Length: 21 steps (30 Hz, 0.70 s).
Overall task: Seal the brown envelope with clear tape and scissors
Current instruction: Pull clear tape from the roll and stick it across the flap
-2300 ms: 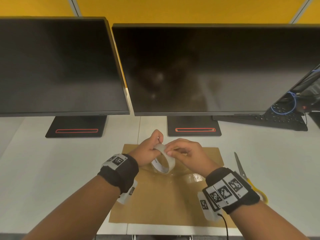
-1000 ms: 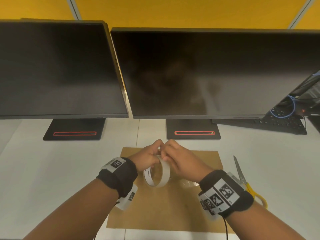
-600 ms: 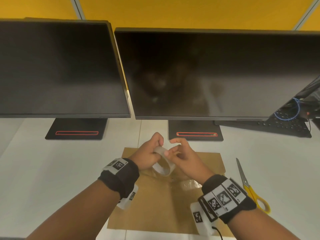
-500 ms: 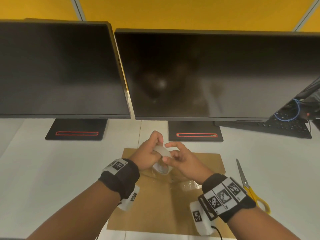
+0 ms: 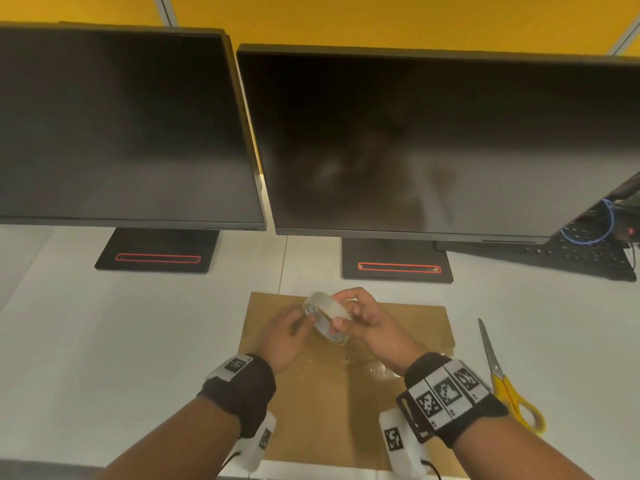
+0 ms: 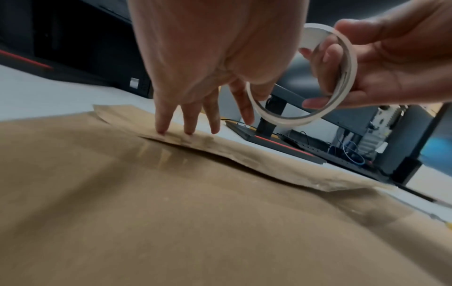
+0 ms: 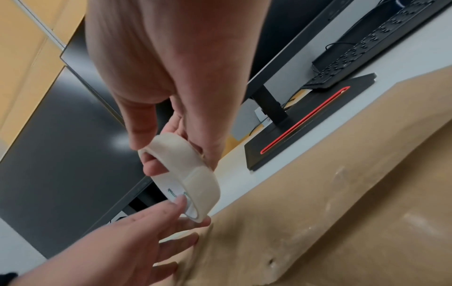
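**A:** so where's the brown envelope (image 5: 332, 403) at?

**B:** flat on the white tabletop (image 5: 121, 341), right in front of the person, flap edge a bit lifted. The clear tape roll (image 5: 325, 322) is up off it, held in the right hand (image 5: 372, 329): thumb on the outer band, fingers curled through the core.

**A:** and the left hand (image 5: 282, 336)?

**B:** fingers straight and spread. In the left wrist view three fingertips (image 6: 162, 129) press on the flap, and the index just reaches the roll's lower rim. Not gripping anything.

**A:** scissors?

**B:** yellow-handled scissors (image 5: 502, 379) lie blades together just right of the envelope, nobody touching them. Two dark monitors (image 5: 415, 143) stand behind.
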Tool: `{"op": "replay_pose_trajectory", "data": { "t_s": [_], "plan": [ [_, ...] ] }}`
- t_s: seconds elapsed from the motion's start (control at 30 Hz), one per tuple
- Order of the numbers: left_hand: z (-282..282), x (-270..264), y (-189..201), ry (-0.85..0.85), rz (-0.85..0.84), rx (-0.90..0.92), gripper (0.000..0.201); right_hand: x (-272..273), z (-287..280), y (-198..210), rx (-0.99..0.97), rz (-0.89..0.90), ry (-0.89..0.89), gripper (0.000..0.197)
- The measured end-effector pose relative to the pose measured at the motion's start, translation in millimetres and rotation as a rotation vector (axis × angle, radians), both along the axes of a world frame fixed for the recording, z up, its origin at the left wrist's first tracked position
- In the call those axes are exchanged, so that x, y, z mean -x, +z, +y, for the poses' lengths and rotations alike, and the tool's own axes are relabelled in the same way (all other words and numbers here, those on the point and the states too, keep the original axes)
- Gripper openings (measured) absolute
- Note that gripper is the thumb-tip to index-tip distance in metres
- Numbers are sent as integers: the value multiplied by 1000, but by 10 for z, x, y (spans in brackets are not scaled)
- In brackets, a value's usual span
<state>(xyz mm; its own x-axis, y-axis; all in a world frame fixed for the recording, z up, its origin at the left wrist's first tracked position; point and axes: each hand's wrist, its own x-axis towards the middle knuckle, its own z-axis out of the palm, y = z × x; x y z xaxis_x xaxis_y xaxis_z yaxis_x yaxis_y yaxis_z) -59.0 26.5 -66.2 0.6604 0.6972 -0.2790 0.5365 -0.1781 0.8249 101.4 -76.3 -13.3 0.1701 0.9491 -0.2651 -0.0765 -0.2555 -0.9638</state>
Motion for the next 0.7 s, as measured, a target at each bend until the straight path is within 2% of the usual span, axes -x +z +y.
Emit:
{"op": "replay_pose_trajectory", "data": {
  "t_s": [0.1, 0.23, 0.4, 0.53, 0.7],
  "plan": [
    [13, -18, -28, 35, 55, 25, 33, 35, -5, -28, -58, -91, -12, 26],
    [39, -32, -13, -36, 88, -35, 32, 64, -36, -9, -81, -260, -34, 18],
    [56, -20, -69, -73, 134, -36, 33, 14, -28, -27, -229, -586, 24, 8],
    [67, -3, -140, -82, 155, -29, 35, -22, 7, -33, -350, -957, 114, 29],
    [72, -4, -141, -70, 136, -28, 35, -6, 21, -8, -344, -1100, 201, 26]
  ]
}}
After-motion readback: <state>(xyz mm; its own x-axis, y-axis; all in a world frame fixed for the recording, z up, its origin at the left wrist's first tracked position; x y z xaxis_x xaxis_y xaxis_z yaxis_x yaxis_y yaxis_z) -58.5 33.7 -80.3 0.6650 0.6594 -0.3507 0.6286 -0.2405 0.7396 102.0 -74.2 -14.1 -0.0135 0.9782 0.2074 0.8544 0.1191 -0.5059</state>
